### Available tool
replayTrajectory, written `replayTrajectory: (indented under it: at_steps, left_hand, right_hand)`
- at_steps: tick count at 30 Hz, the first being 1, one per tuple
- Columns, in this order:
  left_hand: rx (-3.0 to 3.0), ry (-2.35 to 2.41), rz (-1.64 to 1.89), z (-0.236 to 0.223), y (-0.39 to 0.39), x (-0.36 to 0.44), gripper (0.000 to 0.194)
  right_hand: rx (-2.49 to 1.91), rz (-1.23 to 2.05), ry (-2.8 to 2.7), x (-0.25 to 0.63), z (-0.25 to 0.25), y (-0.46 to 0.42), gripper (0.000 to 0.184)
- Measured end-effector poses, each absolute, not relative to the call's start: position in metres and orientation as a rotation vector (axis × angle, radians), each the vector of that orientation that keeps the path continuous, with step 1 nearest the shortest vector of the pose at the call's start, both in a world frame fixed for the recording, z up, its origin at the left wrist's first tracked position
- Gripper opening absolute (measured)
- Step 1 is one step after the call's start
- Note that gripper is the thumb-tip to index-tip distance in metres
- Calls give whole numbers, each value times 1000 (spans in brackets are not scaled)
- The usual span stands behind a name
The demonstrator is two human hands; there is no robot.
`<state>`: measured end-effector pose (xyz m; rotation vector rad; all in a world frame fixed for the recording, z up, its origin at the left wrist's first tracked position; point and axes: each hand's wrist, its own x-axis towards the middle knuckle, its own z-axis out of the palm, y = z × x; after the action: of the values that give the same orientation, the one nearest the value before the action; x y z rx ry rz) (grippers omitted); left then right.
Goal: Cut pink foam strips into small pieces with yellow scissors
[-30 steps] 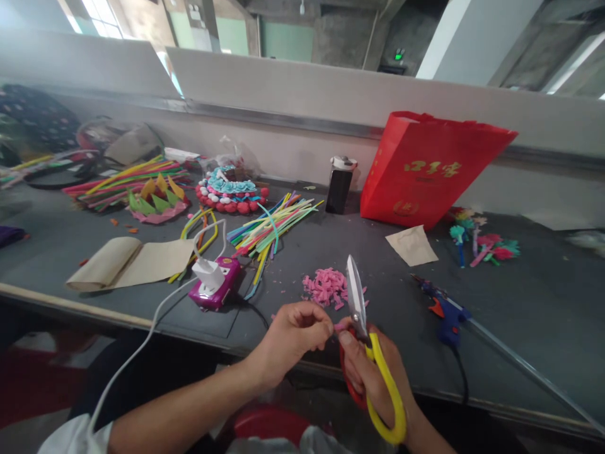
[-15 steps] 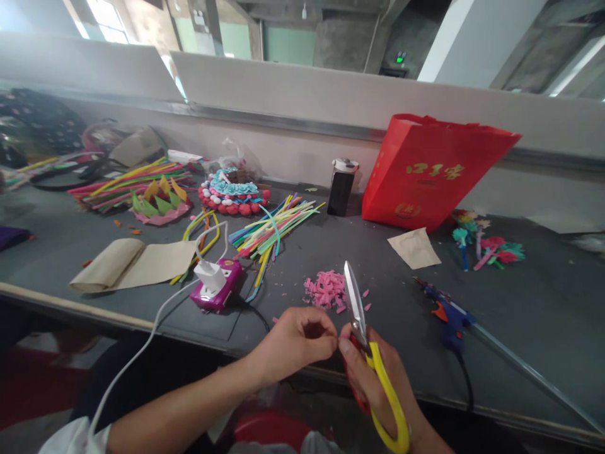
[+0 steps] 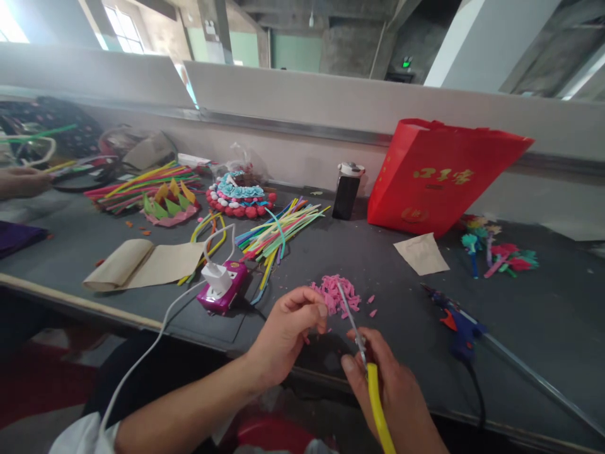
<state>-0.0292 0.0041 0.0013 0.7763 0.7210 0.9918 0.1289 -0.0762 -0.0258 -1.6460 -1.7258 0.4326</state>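
Observation:
My right hand grips a pair of scissors with yellow handles. Their blades point up and away, over a heap of small pink pieces. Just left of the scissors is my left hand, apart from the right one, its fingers curled and the thumb against the forefinger. Whatever lies between those fingertips is hidden. A bit of pink shows below the left fingers; whether it is held or lies on the table I cannot tell. Two loose pink pieces lie right of the heap.
A blue glue gun with a long clear stick lies right. A purple power adapter, a paper roll and coloured pipe cleaners are left. Behind stand a black bottle and a red bag. Another person's hand is far left.
My hands have moved apart; the left one has risen a little. The scissors have turned, so their blades now show edge-on. Another person's hand has come into view at far left.

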Motion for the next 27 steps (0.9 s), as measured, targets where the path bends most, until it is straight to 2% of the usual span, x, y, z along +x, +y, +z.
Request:
replayTrajectory:
  at_steps: [13,27]
  left_hand:
    - [591,621,1087,5,-7,-24,10]
    - [673,536,1095,-1,-4,-26,6]
  right_hand:
    - [-1521,80,-1861,124,-39,-79,33]
    - [-1535,225,-1912,127,-40,-82,29]
